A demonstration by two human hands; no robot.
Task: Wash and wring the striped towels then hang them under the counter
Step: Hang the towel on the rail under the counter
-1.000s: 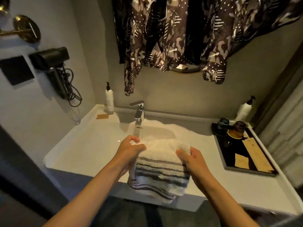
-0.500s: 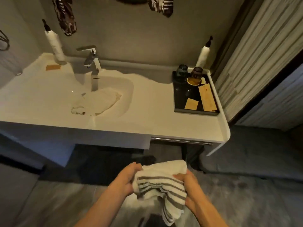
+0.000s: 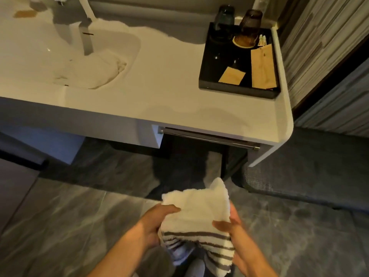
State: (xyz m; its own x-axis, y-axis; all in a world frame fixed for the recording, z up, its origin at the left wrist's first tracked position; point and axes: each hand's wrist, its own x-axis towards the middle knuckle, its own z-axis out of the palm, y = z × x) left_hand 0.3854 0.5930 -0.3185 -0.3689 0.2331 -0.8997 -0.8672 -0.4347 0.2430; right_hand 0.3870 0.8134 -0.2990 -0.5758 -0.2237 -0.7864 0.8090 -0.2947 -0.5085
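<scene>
— Where's the towel?

— The striped towel [image 3: 196,214] is held low over the grey floor [image 3: 60,226], in front of the counter [image 3: 169,96] and well below its front edge. The left hand [image 3: 151,224] grips its left side, thumb over the top. The right hand [image 3: 232,230] grips the right side, thumb laid across the cloth just above the first stripe. The striped end hangs down between the wrists.

— And under the counter?

— A metal rail [image 3: 209,137] runs below the right part of the front edge, with dark open space beneath it — nothing hangs on it. The towel is well apart from it.

— Anything else up top?

— A second towel [image 3: 93,70] lies bunched in the sink [image 3: 131,43] by the faucet [image 3: 87,37]. A black tray [image 3: 211,62] sits near the rounded right corner, holding two cups and paper packets.
</scene>
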